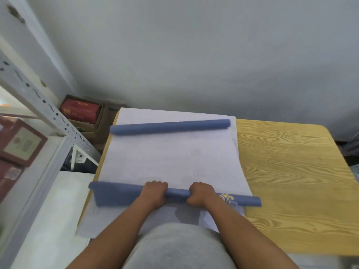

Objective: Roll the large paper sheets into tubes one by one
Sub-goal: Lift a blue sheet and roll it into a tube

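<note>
One sheet looks finished: a slim blue rolled paper tube (170, 126) lies across the far end of the large pale paper sheet (169, 158), well apart from your hands and touched by nothing. That is your done count as far as this view shows, and I judge it a clean, even roll from end to end.

The second is in hand. Your left hand (154, 192) and right hand (199, 194) both have their fingers curled down over the near blue paper roll (176, 193), side by side near its middle, with knuckles toward the far wall. The roll lies across the near part of the pale sheet on the yellow wood-grain table (295, 171). Its right end is wound tight (a yellow floral print shows there), but its left end is looser, with a flat blue flap hanging toward you, so I would call this tube roughly formed, not closed.

The flat sheet stretching between the two rolls appears still to need winding; whether it is a single sheet or several stacked, I cannot tell. Expect at least that one left after the roll you are gripping is tidied on its left side.
</note>
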